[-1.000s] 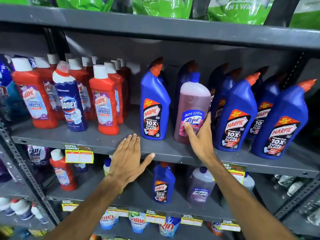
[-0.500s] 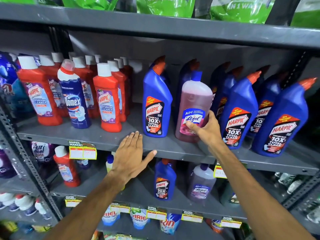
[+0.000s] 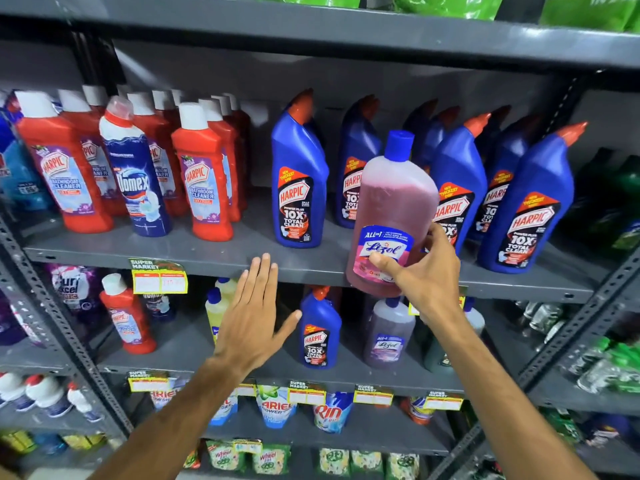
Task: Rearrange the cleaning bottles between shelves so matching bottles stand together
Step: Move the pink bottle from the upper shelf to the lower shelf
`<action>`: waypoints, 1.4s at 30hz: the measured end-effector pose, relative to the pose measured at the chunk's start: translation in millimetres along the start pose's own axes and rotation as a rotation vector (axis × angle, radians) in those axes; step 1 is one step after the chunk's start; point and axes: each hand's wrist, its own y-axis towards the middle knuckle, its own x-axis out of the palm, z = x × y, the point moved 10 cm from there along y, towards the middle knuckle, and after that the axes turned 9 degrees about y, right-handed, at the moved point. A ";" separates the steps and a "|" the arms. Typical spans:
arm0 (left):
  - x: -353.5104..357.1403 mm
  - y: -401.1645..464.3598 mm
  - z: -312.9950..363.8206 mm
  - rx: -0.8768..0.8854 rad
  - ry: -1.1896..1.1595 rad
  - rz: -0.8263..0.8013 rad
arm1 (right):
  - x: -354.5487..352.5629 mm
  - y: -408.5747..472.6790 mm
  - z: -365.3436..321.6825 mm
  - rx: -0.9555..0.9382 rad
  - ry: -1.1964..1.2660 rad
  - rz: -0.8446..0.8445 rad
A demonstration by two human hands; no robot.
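We are holding the pink Lizol bottle (image 3: 391, 216) in front of the upper shelf's edge (image 3: 207, 251), its base hanging past the lip, tilted slightly and clear of the blue Harpic bottles (image 3: 299, 181) it does not match. Our right hand (image 3: 422, 271) is clamping it low on the label, thumb across the front and fingers wrapping behind, probably because the low grip keeps the full, heavy body steady. Our left hand (image 3: 252, 320) is hovering flat with fingers spread, gripping nothing, likely waiting to steady things. On the lower shelf (image 3: 194, 358) a paler Lizol bottle (image 3: 388, 334) is standing beside a stray Harpic bottle (image 3: 318, 330), which we judge to be where ours belongs.
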 end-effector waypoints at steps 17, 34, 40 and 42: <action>133.7 -113.9 13.3 0.061 -0.038 -0.383 | 0.5 -118.8 142.8 0.272 -0.075 0.004; 278.7 -111.1 11.8 0.051 -0.046 -0.591 | 77.6 -159.2 301.3 0.552 -0.099 0.207; 315.3 -117.5 2.3 0.064 -0.031 -0.663 | 89.0 -151.5 316.3 0.575 -0.122 0.263; 328.0 -121.1 -2.1 0.050 -0.024 -0.668 | 93.1 -148.2 316.7 0.552 -0.139 0.258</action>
